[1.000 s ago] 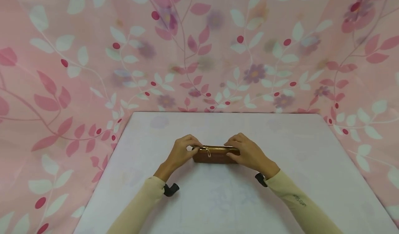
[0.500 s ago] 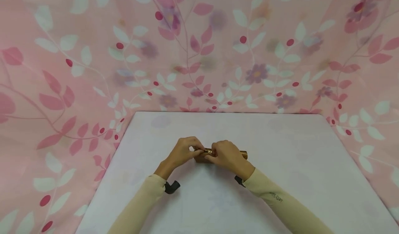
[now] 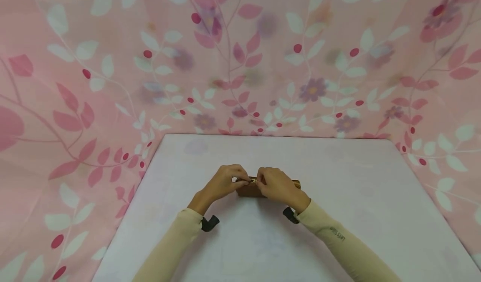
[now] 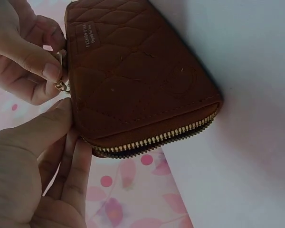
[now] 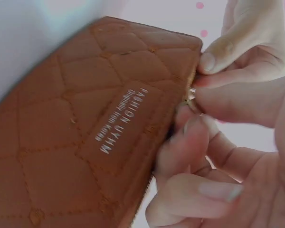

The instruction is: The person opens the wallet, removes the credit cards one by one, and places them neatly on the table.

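Note:
A brown quilted zip-around wallet (image 3: 249, 191) stands on its long edge on the table, zipper side up. My left hand (image 3: 223, 182) pinches its top edge near the left end, thumb on the quilted face in the left wrist view. Close beside it, my right hand (image 3: 278, 186) pinches the gold zipper pull (image 4: 61, 86) between thumb and forefinger. At the wallet's left end, two rows of gold zipper teeth (image 4: 156, 138) stand parted with a dark gap between them. A stitched label (image 5: 121, 123) with lettering shows on the face. The right hand hides much of the wallet in the head view.
The white table (image 3: 240, 248) spreads around the wallet on all sides. Pink floral cloth (image 3: 240, 65) hangs behind and beside the table. Dark wrist-worn devices (image 3: 210, 223) stick out below both cream sleeves (image 3: 167, 244).
My right hand has left the wallet's right end and moved left to the zipper pull beside my left hand. The left hand keeps its hold near the left end.

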`<state>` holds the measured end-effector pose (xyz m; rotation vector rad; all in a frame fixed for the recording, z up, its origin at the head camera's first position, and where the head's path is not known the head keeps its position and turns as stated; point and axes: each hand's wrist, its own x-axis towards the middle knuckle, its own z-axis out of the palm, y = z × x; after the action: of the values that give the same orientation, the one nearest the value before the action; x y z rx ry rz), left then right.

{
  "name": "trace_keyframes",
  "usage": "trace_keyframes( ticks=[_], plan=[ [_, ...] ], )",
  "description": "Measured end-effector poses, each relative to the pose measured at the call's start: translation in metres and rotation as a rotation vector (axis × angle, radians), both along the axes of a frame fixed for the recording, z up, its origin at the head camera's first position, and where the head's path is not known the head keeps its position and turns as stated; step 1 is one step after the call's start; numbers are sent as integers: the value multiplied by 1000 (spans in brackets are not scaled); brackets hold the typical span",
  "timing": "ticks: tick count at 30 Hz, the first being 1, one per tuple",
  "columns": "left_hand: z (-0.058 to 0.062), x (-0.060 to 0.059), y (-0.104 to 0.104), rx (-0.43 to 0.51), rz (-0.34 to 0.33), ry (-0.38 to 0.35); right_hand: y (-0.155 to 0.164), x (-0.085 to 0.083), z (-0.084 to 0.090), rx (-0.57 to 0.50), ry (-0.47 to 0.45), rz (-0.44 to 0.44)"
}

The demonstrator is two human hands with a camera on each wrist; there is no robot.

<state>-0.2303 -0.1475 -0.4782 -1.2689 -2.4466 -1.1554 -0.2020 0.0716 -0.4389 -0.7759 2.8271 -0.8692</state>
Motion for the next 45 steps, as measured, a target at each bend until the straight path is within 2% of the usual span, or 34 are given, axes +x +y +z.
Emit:
trace_keyframes(
  ticks=[5, 8, 12, 18, 23, 31, 37, 45],
  plan=[
    [3, -4, 4, -42, 13, 9, 5, -2, 3, -32, -19, -44],
    [2, -5, 6, -40, 15, 21, 9, -4, 3, -93, -37, -49],
    [3, -4, 9, -49, 25, 1, 14, -9, 0, -157, -47, -47],
    [8, -7, 11, -74, 53, -29, 25, -16, -2, -162, -46, -90],
    [5, -8, 8, -92, 58, -39, 30, -18, -2, -181, -81, -108],
    [3, -10, 7, -68, 1, -44, 42, -24, -9, -308, -243, -147],
    [3, -10, 8, -54, 8, -44, 49, -23, -5, -371, -308, -185],
    [2, -10, 9, -43, 13, -48, 56, -21, -7, -414, -281, -209]
  ],
)
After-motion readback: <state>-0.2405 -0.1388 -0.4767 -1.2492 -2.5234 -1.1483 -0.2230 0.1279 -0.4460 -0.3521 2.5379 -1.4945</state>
